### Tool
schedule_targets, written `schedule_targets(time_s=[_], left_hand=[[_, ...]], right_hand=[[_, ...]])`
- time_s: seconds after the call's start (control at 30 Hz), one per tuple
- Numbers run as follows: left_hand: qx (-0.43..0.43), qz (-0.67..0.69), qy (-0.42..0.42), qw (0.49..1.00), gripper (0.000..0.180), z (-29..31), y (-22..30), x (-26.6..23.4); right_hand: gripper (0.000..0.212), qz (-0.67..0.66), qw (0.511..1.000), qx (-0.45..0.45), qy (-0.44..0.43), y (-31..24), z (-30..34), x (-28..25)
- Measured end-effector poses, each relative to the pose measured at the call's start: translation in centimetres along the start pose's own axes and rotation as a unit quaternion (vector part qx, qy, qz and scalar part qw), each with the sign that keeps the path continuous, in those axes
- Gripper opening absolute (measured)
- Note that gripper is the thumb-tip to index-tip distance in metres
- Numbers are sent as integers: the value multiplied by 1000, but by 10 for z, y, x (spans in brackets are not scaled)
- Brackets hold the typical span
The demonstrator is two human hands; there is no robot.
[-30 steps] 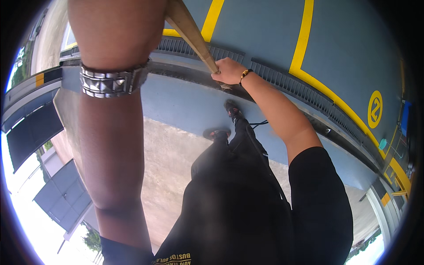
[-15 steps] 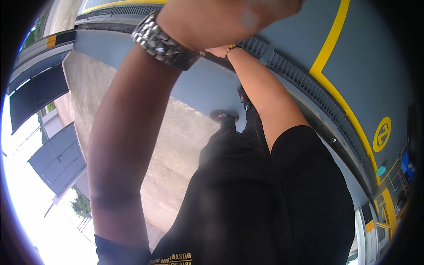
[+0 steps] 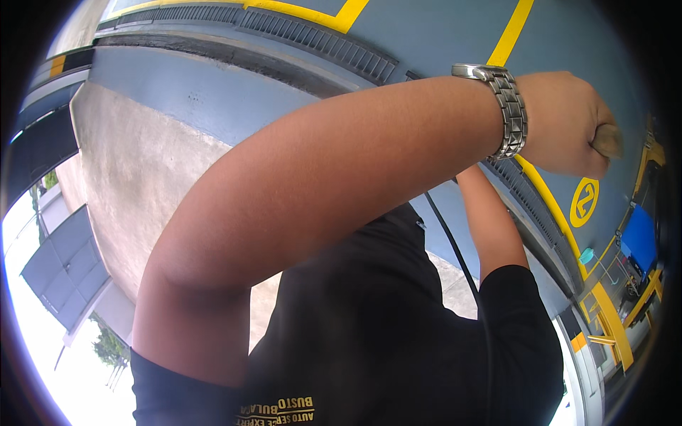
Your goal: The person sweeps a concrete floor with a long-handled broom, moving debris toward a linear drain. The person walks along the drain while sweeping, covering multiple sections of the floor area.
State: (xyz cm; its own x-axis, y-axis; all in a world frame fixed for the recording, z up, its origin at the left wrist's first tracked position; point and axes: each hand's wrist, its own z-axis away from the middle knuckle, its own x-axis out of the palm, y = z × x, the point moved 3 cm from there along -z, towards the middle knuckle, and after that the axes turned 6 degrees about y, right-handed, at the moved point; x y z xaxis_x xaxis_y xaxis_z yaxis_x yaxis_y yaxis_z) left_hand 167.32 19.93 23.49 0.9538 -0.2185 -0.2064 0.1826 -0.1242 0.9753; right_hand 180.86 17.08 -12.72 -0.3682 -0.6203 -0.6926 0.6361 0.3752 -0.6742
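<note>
Stick (image 3: 608, 142): gripped in the left hand (image 3: 561, 124), a short blunt end poking out on the thumb-and-finger side, to the right of the knuckles. The rest is hidden by the fist, so the long axis can't be read; only the stub's rightward exit from the grip is shown. Left fist is clenched round it. Left hand is the nearer one; right hand is hidden behind the left forearm (image 3: 341, 170), so its grip can't be told. Right forearm (image 3: 490, 220) is seen below the left wrist, running up behind it.

Materials: stub is tan, wood by the look of it, slightly blurred. Watch (image 3: 510, 113) just left of the fist: metal links, faceted, shiny. Shirt (image 3: 369, 341) below the grip: black cloth, crossed by a thin black cord (image 3: 455, 245).

Farther out: floor (image 3: 426, 35) beyond the fist is smooth blue-grey with yellow stripes; slotted grate (image 3: 320, 48) up-left of the grip; rough pale concrete (image 3: 142, 149) far left; yellow ring mark (image 3: 585, 202) below the fist; flat blue panel (image 3: 639, 238) lower right.
</note>
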Motion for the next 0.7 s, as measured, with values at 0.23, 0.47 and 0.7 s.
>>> schedule_targets(time_s=[0.23, 0.47, 0.7], left_hand=[[23, -15, 63, 998, 28, -4, 40, -24], [73, -57, 250, 964, 25, 64, 108, -140], [146, -94, 245, 954, 30, 125, 114, -180]], right_hand=[[29, -2, 1000, -13, -18, -35, 15, -39], [29, -95, 987, -125, -31, -200, -73, -48], [28, -64, 981, -179, 20, -273, -149, 27]])
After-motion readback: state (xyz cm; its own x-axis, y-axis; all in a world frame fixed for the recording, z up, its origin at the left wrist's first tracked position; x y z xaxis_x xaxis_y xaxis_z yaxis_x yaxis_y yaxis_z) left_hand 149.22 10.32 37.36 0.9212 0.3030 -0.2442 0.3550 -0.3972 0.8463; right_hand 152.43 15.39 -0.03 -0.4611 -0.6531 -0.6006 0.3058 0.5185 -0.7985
